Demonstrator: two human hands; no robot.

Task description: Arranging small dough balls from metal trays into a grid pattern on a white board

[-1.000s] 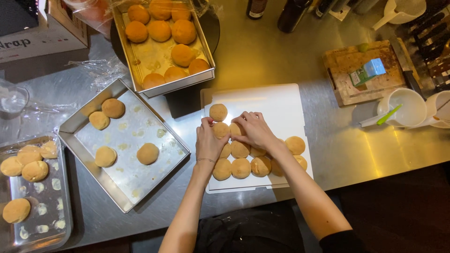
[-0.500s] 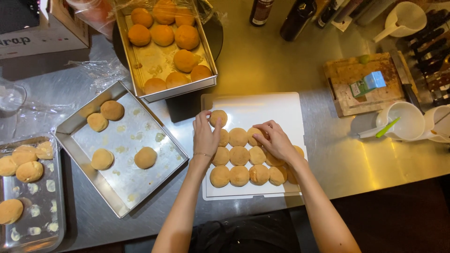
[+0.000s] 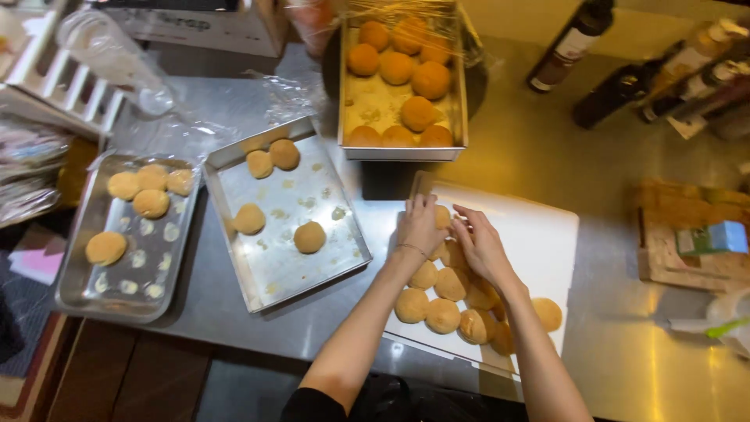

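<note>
I see both hands over the white cutting board, L hand and R hand curled w/ fingertips closed on one bun at the top of the bun cluster. Steel tray sits just left.

Both hands, left hand and right hand, work over the buns on the white board. The board's right half is bare and open to approach. Directly behind, a deep tray blocks the far side. To the left, a flat tray lies just beside the board; only a narrow strip of desk separates them. Bottles stand at the far right, and a wooden block bounds the right side.
</note>
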